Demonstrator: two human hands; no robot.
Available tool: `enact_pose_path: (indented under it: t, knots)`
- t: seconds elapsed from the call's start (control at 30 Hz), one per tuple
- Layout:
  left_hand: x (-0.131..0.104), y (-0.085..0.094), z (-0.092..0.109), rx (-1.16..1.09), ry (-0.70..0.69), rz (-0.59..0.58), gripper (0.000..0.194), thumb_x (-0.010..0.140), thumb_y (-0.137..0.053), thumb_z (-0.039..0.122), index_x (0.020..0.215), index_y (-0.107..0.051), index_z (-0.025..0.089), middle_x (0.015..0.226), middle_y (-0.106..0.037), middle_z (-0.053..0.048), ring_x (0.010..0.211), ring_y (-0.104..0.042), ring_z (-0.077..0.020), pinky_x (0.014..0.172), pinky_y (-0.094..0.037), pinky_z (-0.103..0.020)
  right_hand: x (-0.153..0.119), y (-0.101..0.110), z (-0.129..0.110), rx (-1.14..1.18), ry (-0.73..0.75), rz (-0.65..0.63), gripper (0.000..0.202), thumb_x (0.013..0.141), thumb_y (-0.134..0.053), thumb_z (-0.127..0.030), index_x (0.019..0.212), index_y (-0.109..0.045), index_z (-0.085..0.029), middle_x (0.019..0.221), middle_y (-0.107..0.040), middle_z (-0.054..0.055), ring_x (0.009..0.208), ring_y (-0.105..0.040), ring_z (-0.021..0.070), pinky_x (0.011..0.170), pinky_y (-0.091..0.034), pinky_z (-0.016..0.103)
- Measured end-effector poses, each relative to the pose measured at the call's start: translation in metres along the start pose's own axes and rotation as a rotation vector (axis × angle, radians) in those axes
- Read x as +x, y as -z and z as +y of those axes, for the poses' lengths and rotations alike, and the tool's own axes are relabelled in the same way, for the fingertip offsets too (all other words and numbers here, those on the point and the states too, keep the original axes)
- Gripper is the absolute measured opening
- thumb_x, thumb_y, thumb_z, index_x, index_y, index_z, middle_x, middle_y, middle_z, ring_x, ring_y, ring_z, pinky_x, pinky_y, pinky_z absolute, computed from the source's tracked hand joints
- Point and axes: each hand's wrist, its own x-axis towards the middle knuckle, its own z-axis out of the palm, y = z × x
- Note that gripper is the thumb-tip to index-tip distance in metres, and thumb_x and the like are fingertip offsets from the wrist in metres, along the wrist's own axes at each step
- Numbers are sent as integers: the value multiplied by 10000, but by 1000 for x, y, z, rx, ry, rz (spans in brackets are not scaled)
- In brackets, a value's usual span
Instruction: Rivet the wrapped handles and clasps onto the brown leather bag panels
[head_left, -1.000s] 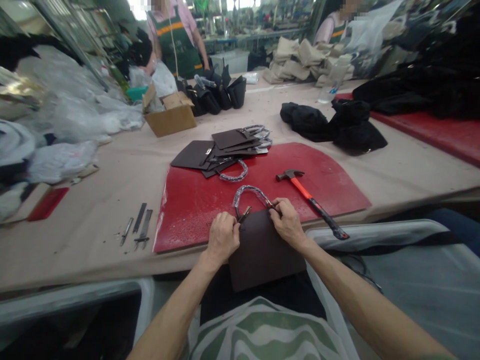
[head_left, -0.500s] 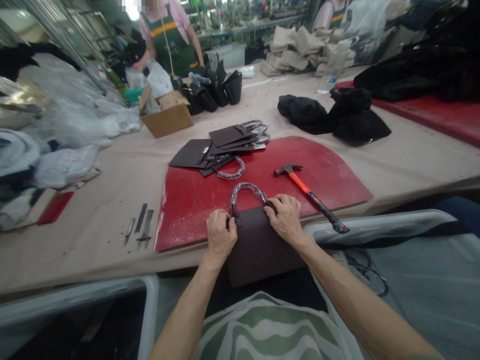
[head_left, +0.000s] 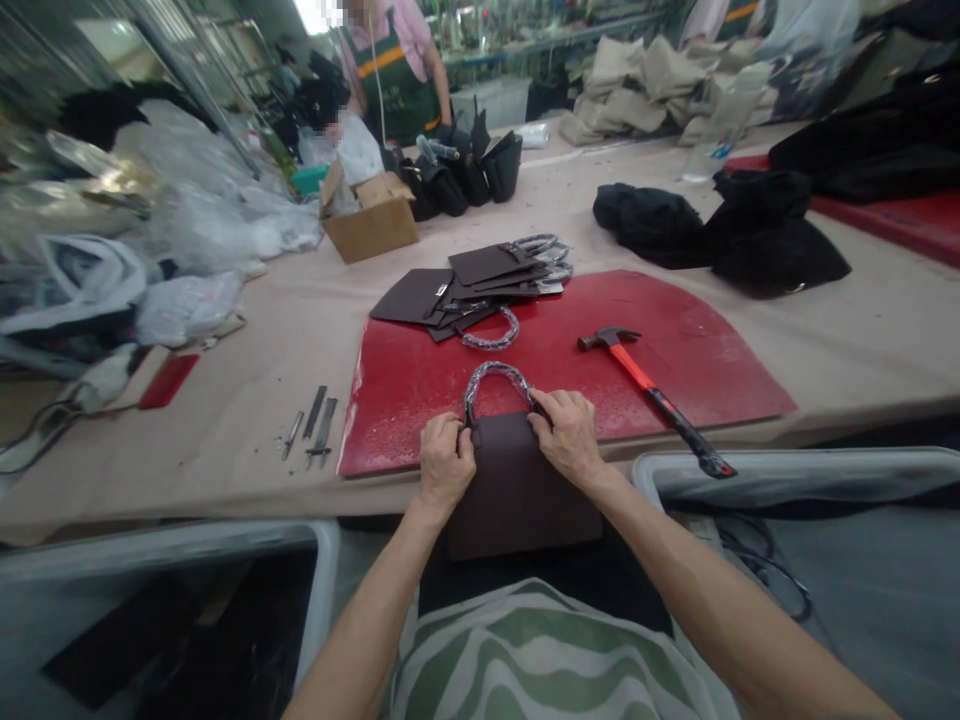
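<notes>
Both hands pinched the brown leather panel (head_left: pixel 517 480) at the red mat's (head_left: pixel 675 350) near edge: left hand (head_left: pixel 445 465) and right hand (head_left: pixel 570 437) gripping the wrapped handle's (head_left: pixel 495 378) ends; hammer (head_left: pixel 652 395) just right.

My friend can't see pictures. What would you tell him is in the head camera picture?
Two bare hands, left hand and right hand, press the ends of a wrapped handle onto a dark brown panel at the edge of a red mat. A hammer lies to the right.
</notes>
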Motion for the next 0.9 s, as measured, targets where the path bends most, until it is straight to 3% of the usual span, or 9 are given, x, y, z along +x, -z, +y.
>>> enact_pose_path:
  t: [0.13,0.2,0.27,0.33,0.53,0.73,0.9]
  knots:
    - [1,-1,2,10,14,-19,119,927,-507,176,871,-611,190,1070,-672,-106,1062,-603,-253,968,-458,-393,4,7,2,1,32,-45,336,899,-578,-305,1220,-665,-262,1052,-663,89,1021,-525,289,913,-380,455]
    - [2,-1,1,3,12,-33,120,927,-506,171,870,-610,191,1074,-672,-103,1070,-606,-253,968,-457,-392,2,10,0,-7,57,-46,396,874,-630,-356,1256,-652,-252,1208,-622,114,1127,-506,312,971,-378,485]
    - [3,0,0,-7,9,-33,119,925,-506,161,866,-605,189,1065,-673,-104,1062,-607,-254,960,-459,-393,-2,14,-2,-30,128,-61,507,831,-694,-432,1296,-633,-240,1431,-486,141,1290,-420,354,1060,-334,535]
    - [3,1,1,-20,4,-18,115,925,-507,155,869,-603,186,1056,-674,-108,1054,-604,-256,955,-460,-401,-5,17,-3,-59,218,-108,555,798,-728,-491,1286,-645,-241,1529,-383,141,1379,-336,383,1118,-269,583]
    - [2,1,6,-47,2,27,100,912,-515,137,889,-597,190,1033,-671,-114,1021,-602,-263,910,-481,-423,0,11,10,-81,317,-160,526,841,-636,-564,1252,-665,-237,1467,-473,165,1332,-411,399,1106,-266,664]
    - [6,0,2,-48,-23,11,87,884,-538,145,895,-597,208,1017,-665,-128,1001,-607,-280,876,-498,-457,4,-5,15,-80,369,-14,547,901,-435,-653,1176,-696,-259,1426,-515,161,1294,-452,431,1064,-306,685]
    - [10,3,0,-35,-45,-6,83,896,-529,147,875,-586,205,998,-664,-120,973,-605,-273,858,-501,-449,3,-7,13,-97,415,5,643,879,-381,-737,1199,-674,-262,1418,-519,169,1291,-453,454,1029,-326,695]
